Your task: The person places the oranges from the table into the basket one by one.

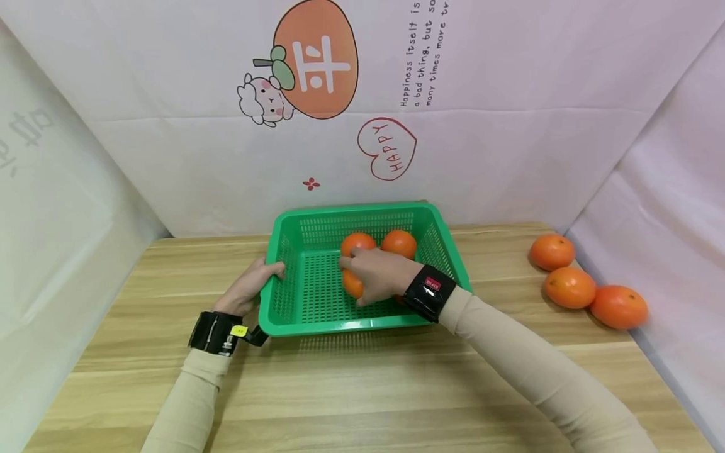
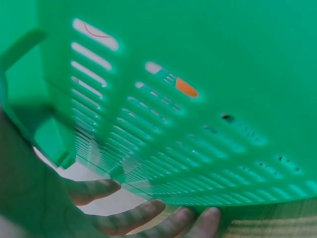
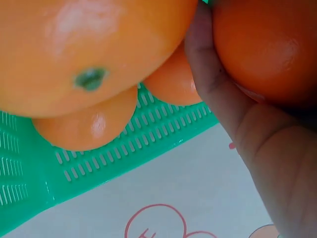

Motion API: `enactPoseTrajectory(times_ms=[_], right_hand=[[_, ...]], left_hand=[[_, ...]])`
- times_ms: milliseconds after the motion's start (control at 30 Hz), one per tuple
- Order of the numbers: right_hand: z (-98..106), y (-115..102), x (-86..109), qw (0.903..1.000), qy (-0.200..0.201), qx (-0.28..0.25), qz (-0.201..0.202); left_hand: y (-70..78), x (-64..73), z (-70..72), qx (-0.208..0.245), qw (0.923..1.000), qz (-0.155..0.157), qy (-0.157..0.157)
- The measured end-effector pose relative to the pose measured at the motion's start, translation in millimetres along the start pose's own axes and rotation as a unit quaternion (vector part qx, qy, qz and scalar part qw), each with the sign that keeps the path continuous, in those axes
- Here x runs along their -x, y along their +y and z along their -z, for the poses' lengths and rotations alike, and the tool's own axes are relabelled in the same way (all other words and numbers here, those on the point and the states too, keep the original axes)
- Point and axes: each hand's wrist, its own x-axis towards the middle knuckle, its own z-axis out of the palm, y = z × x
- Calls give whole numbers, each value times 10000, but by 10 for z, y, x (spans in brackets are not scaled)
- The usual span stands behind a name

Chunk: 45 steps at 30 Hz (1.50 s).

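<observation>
A green plastic basket [image 1: 310, 327] with slotted walls stands on the table. My left hand [image 1: 247, 284] grips its left rim, thumb over the edge; in the left wrist view the fingers [image 2: 133, 218] curl under the outer wall. Inside the basket, my right hand [image 1: 385, 272] holds an orange [image 1: 352, 284], partly covered by the fingers. That held orange [image 3: 270, 49] fills the right side of the right wrist view, a finger along it. Two more oranges lie behind the hand, one at left [image 1: 358, 241] and one at right [image 1: 399, 243]. Another orange [image 3: 89, 49] looms close, mostly hidden under the wrist in the head view.
Three oranges lie on the wooden table [image 1: 362, 390] at the right: a back one [image 1: 552, 251], a middle one [image 1: 570, 287] and a front one [image 1: 618, 307]. A white printed cloth [image 1: 481, 163] hangs behind the basket and along both sides.
</observation>
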Motion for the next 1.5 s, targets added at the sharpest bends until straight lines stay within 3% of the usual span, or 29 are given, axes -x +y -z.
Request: enactPoseTrajectory(times_ms=[367, 867, 1500], right_hand=[[-51, -18, -93, 9995, -303, 25, -89], [-119, -13, -180, 9938, -1003, 166, -440], [-119, 8, -188, 9933, -1040, 222, -461]], left_hand=[[24, -2, -5, 4, 10000, 0, 24], [-2, 0, 0, -29, 10000, 8, 35], [-3, 1, -7, -4, 10000, -59, 0]])
